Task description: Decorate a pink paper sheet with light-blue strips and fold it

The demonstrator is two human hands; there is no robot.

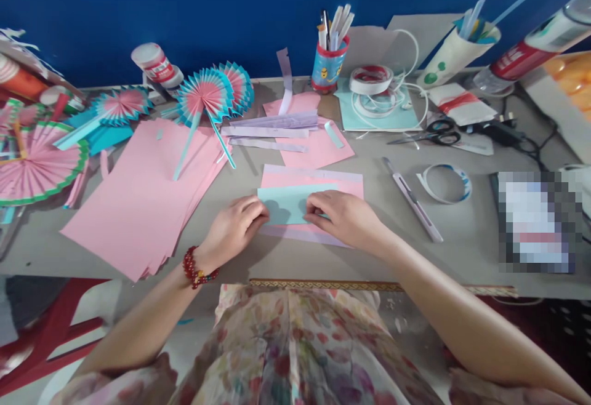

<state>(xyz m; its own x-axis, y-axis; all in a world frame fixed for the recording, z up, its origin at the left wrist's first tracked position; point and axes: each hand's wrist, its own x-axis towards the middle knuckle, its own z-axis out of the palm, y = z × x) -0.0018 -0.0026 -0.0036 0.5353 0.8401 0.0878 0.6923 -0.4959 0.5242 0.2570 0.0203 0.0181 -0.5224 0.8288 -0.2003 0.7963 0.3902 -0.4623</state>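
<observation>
A light blue paper strip point(287, 203) lies across a pink sheet with lilac edges point(311, 177) on the grey table. At the strip's left end, my left hand point(237, 223) has its fingers curled together on the paper. My right hand point(339, 215) pinches the strip toward its right end, fingers bent and thumb beneath. Both hands are closed on this one strip. A red bead bracelet point(196, 266) circles my left wrist. Just beyond the sheet are lilac paper strips point(274, 125) and more pink paper point(318, 146).
Pink sheets point(138, 196) are stacked at left, with folded paper fans point(205, 94) behind. Right of my hands lie a utility knife point(413, 199), a tape ring point(446, 183), scissors point(443, 133) and a phone point(535, 220). A pen cup point(329, 66) stands against the blue wall.
</observation>
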